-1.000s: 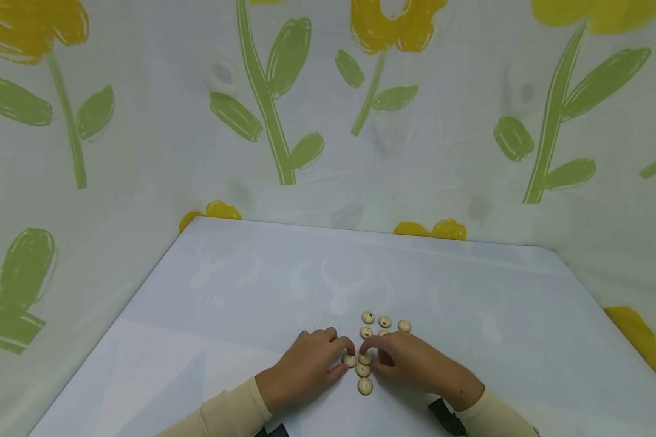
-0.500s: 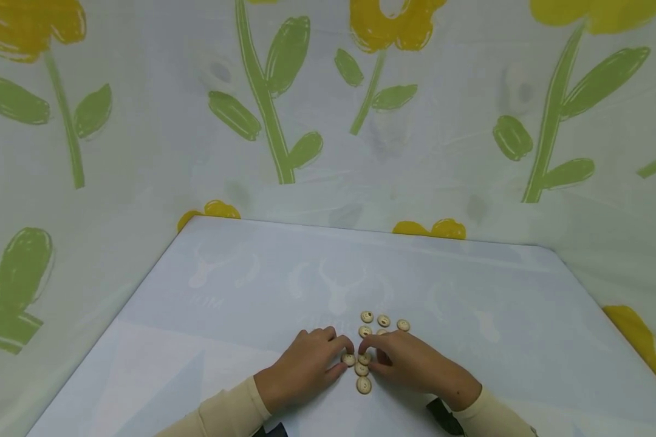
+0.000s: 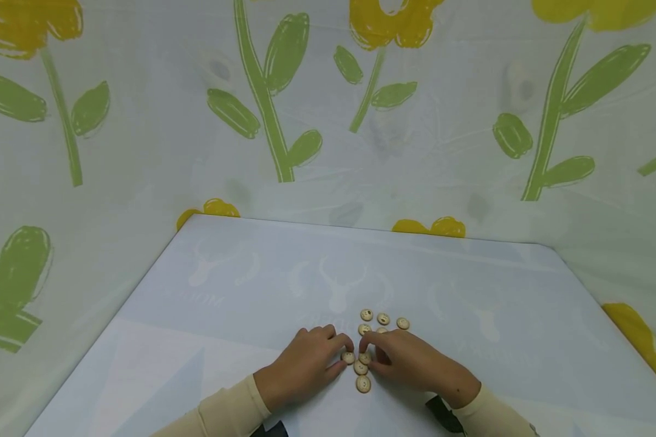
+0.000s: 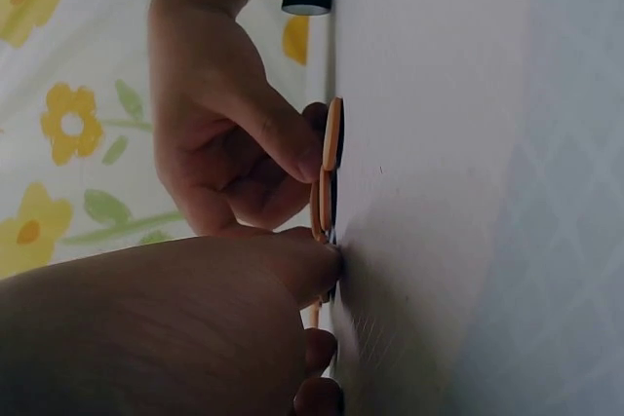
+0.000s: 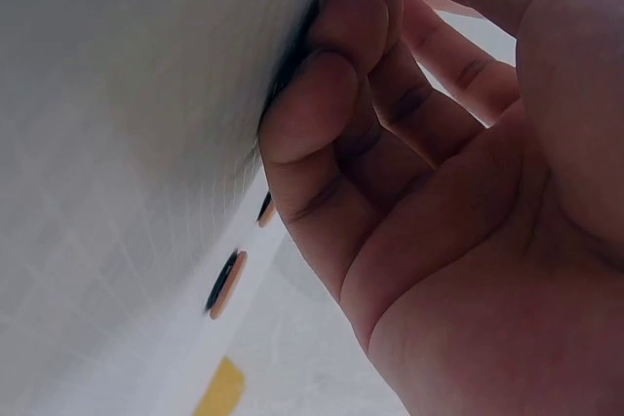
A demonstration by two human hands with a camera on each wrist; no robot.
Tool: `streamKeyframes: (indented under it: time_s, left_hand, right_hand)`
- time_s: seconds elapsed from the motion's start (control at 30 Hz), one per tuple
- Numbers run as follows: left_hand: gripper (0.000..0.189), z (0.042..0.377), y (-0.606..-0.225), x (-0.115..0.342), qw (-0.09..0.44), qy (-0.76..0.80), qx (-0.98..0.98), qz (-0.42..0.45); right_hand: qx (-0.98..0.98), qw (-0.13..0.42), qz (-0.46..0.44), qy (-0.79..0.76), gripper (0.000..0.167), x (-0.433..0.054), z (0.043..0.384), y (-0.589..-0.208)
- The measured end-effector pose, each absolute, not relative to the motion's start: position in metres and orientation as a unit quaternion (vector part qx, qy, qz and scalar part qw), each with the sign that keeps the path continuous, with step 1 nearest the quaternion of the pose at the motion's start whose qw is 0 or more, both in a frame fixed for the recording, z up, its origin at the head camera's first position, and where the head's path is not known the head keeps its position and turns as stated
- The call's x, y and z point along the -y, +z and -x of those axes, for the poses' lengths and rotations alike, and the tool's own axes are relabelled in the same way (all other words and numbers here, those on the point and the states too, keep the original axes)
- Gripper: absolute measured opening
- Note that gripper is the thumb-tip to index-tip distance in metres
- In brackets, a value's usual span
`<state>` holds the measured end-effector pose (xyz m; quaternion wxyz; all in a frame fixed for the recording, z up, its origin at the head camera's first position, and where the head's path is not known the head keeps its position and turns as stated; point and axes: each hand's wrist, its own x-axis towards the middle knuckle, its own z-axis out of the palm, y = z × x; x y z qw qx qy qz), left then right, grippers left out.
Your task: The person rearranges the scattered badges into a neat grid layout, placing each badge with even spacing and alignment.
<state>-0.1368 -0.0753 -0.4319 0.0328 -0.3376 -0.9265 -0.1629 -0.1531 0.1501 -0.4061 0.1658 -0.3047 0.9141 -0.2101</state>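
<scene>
Several small round wooden discs with dark marks lie together on the white table. My left hand (image 3: 303, 371) pinches one disc (image 3: 348, 358) between thumb and index finger, at the left of the column. Just across from it, my right hand (image 3: 415, 364) has thumb and index finger curled at the edge of another disc (image 3: 365, 359). That one overlaps the disc (image 3: 361, 368) in front of it, and a further disc (image 3: 363, 384) lies nearest me. From the left wrist, the discs (image 4: 332, 133) appear edge-on and overlapping, with dark undersides. In the right wrist view, curled fingers (image 5: 312, 109) hide the pinched disc.
Behind the right hand lie more discs, among them one at the back left (image 3: 367, 315), one beside it (image 3: 383, 318) and one farther right (image 3: 403, 323). A flower-printed cloth (image 3: 415, 176) hangs behind the white table (image 3: 251, 255).
Both hands stay almost in place. The disc at my right fingers sits very slightly farther right over the one in front of it. The head view has shifted a little.
</scene>
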Motion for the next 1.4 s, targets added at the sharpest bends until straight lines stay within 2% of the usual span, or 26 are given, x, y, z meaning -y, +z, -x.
streamKeyframes:
  time_s: [0.47, 1.03, 1.4]
  left_hand:
    - [0.016, 0.1362, -0.4311, 0.0745, 0.042, -0.163, 0.926, 0.337]
    - [0.015, 0.1354, -0.4326, 0.0750, 0.031, -0.166, 0.926, 0.338]
    - [0.019, 0.1374, -0.4323, 0.0745, 0.035, -0.163, 0.927, 0.335]
  right_hand:
    - [-0.910, 0.162, 0.301, -0.233, 0.015, -0.1517, 0.1538, -0.4017]
    - [-0.907, 0.175, 0.297, -0.242, 0.021, -0.1534, 0.1531, -0.4063]
    - [-0.912, 0.164, 0.297, -0.229, 0.018, -0.1514, 0.1545, -0.4062]
